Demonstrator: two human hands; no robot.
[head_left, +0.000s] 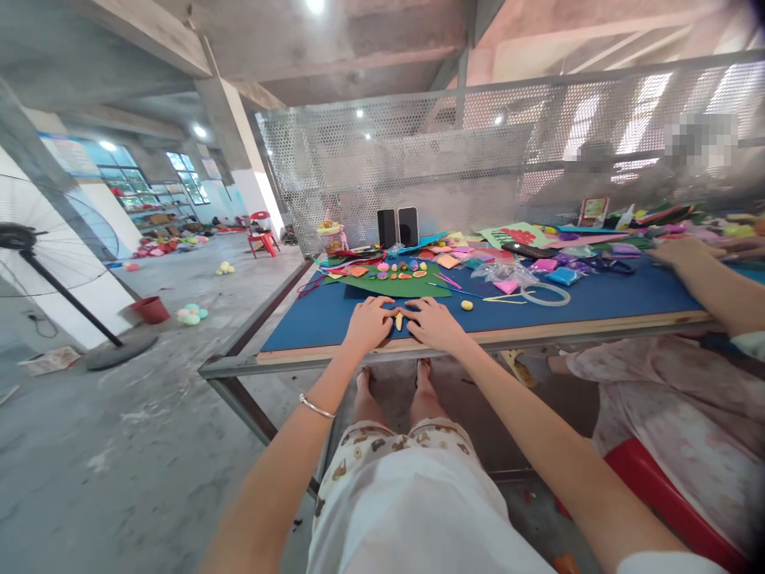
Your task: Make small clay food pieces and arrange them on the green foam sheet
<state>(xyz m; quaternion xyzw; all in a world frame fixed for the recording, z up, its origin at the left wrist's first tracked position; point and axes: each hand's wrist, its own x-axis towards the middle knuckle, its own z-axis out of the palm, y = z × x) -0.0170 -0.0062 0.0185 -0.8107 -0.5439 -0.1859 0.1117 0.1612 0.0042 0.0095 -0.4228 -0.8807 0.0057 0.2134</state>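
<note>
A small yellow piece of modelling clay (399, 321), long and tapered, lies on the blue table mat between my two hands near the front edge. My left hand (371, 325) rests at its left side, fingers bent, with thumb and index finger at the clay. From the right, my right hand (437, 325) reaches to the same piece with its fingertips. A yellow clay ball (467, 305) sits on the mat to the right. Behind my hands, a green sheet (418, 288) carries several small coloured clay shapes (403, 271).
Thin tools (448, 284), a clear ring (543, 294) and clay packets (563, 276) lie to the right. Two dark-screened phones (398, 227) stand against the perforated metal screen (418, 159). A co-worker's arm (705, 279) reaches over the table at right. A fan (24, 239) stands at left.
</note>
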